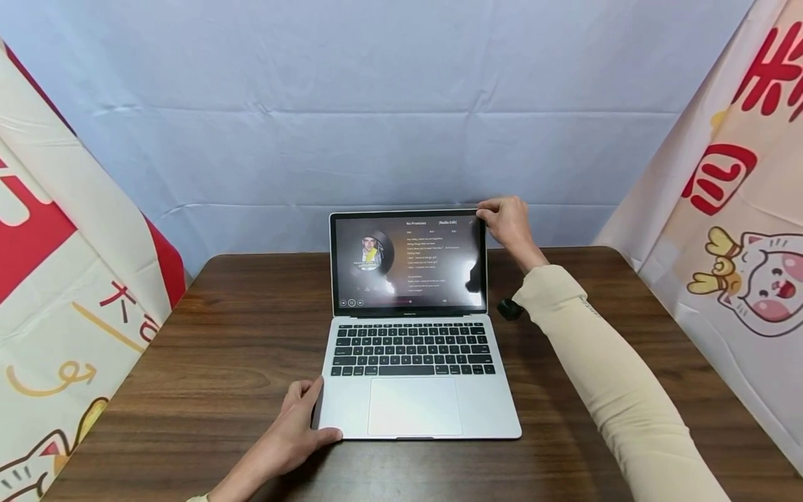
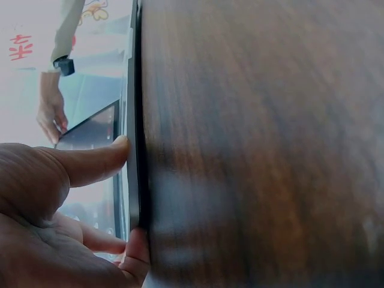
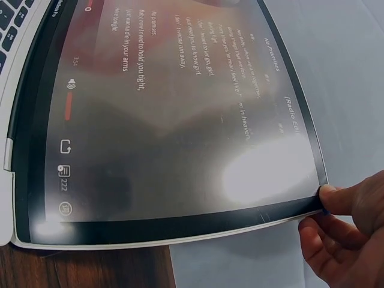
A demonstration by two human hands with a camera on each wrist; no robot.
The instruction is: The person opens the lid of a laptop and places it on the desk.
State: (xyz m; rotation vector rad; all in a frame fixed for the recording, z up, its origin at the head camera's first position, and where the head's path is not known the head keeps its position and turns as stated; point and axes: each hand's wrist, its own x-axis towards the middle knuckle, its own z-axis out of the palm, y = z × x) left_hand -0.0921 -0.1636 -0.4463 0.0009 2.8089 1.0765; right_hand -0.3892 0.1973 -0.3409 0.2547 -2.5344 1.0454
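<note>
A silver laptop stands unfolded on the wooden table, its lit screen showing a music player with lyrics and a round cover picture. My right hand pinches the screen's upper right corner; in the right wrist view, the thumb of that hand lies on the front of the bezel and the fingers are behind it. My left hand holds the front left corner of the base, with the thumb at the front edge and the fingers along the left side. The left wrist view shows this hand against the laptop's thin edge.
The brown wooden table has rounded far corners. Behind it hangs a pale blue cloth. Printed banners with red characters and cartoon cats flank the table, one on the left and one on the right. A black device sits at my right wrist.
</note>
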